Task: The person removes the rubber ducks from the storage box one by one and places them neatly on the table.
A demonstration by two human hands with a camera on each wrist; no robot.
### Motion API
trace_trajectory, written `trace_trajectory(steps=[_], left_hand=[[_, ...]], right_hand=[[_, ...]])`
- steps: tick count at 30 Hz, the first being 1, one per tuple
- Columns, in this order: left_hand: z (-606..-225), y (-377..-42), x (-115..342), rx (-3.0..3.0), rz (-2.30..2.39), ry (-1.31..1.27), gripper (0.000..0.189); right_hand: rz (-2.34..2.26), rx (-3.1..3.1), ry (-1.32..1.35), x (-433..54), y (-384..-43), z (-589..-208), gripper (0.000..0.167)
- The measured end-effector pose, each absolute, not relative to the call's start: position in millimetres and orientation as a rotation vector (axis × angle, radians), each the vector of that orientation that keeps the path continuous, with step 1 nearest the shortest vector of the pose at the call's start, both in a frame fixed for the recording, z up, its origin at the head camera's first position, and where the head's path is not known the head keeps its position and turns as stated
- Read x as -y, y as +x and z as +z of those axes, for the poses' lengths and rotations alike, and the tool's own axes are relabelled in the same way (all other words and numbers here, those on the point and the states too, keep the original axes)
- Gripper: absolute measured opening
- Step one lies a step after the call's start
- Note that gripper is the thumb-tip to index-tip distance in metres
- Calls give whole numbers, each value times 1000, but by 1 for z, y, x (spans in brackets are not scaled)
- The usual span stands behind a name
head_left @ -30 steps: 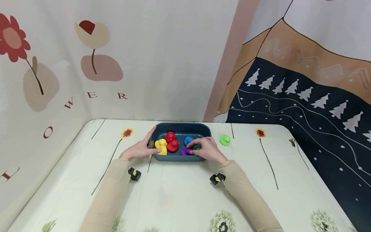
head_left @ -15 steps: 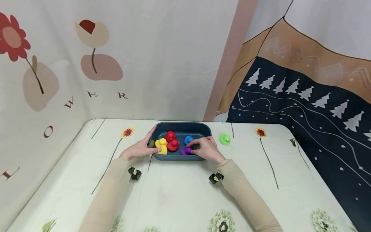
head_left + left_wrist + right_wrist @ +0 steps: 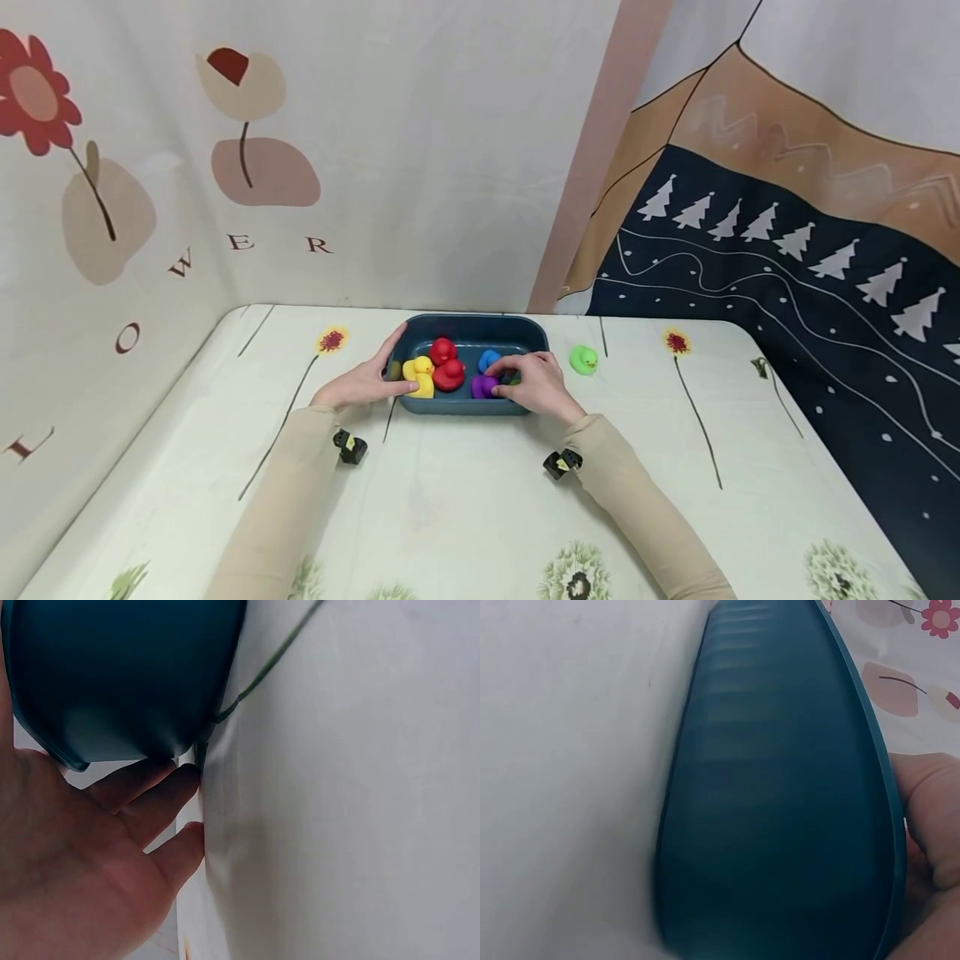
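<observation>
A dark blue plastic tub (image 3: 471, 407) stands on the table with several rubber ducks inside. My left hand (image 3: 363, 385) holds its left end, thumb over the front rim by the yellow ducks (image 3: 420, 383), fingers along the outside in the left wrist view. Two red ducks (image 3: 448, 376) sit beside the yellow ones. My right hand (image 3: 536, 385) reaches over the front right rim and pinches a purple duck (image 3: 483, 387) between thumb and fingers. Behind it sits a blue duck (image 3: 489, 360). Something dark green (image 3: 515, 378) shows partly under this hand.
A light green duck (image 3: 583, 360) sits on the table outside the tub, to its right. The table wears a white flower-print cloth (image 3: 450, 508). Printed curtains (image 3: 420, 167) hang close behind the tub.
The purple duck has turned a little and shows more of its body between my right fingers. My left hand and the tub keep their places.
</observation>
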State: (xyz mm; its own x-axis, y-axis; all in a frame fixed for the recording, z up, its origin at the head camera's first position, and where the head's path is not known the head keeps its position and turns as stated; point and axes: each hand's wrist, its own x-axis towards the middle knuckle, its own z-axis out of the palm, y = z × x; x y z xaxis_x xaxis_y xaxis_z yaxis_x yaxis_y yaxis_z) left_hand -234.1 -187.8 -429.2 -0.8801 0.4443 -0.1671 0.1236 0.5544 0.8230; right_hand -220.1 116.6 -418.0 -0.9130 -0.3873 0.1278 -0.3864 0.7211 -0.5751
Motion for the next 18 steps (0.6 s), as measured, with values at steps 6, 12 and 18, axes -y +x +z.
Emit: trace_trajectory(steps=[6,12,18], left_hand=[[-435,-238,190,-2442,1248,470,103],[-435,-238,190,-2445,1245,468,103],[-436,-238,189,-2440,1250,448,103]], right_hand=[[-1015,-2891,-680,-119,-219,-417,20],[-1242,-2737,-684,-128,-220,-414,23],[-1531,-2488,-676,-136,-221,-410,25]])
